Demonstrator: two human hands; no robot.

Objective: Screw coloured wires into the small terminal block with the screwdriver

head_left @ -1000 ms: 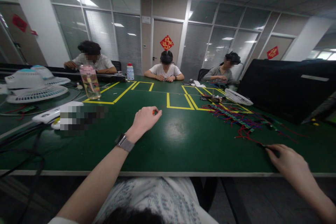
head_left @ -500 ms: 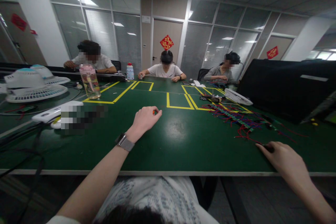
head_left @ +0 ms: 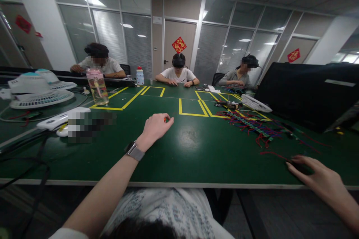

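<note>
My left hand (head_left: 155, 127) rests on the green table (head_left: 196, 149), its fingers curled round a small orange-red piece (head_left: 165, 120) pinched at the fingertips. A watch sits on that wrist. My right hand (head_left: 319, 179) lies at the table's near right edge, fingers bent over a small dark object (head_left: 291, 164) with a red wire trailing from it. A heap of coloured wires (head_left: 252, 123) lies just beyond the right hand.
Three other people sit at the far side of the table. A pink-capped bottle (head_left: 97, 86) and white fans (head_left: 36, 89) stand at the left, a black case (head_left: 305, 93) at the right. Yellow tape boxes (head_left: 193, 108) mark the table's middle.
My right hand has shifted a little right along the table edge, with the dark object and red wire under its fingers. The left hand has stayed put.
</note>
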